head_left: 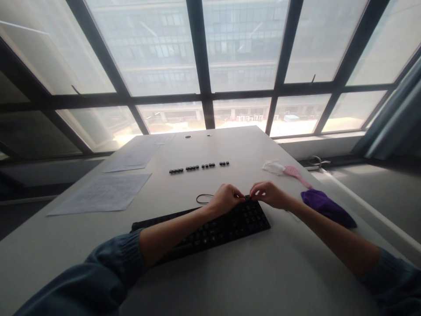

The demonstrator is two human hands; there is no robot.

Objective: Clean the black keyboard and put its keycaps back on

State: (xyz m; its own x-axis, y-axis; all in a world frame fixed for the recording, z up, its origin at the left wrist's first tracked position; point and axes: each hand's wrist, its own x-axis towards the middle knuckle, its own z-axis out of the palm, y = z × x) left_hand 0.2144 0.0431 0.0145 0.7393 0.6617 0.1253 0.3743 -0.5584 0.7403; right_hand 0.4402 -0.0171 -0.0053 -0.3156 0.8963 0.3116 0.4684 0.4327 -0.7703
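A black keyboard [210,230] lies at a slant on the white table, partly covered by my left forearm. My left hand [226,198] is closed, with its fingertips pinched at the keyboard's upper right edge. Facing it, my right hand [268,194] also pinches there with thumb and finger. Between the two sets of fingertips shows a small black keycap [247,198]; whether it sits on the board or is loose I cannot tell. Beyond the keyboard, several loose black keycaps [192,167] stand in a row of small groups.
Printed paper sheets [101,193] lie on the left of the white table [230,281]. To the right are a crumpled white wrapper [272,167], a pink hairbrush [296,174] and a purple cloth pouch [325,207]. A thin black cable loop [197,198] lies behind the keyboard. Large windows stand beyond.
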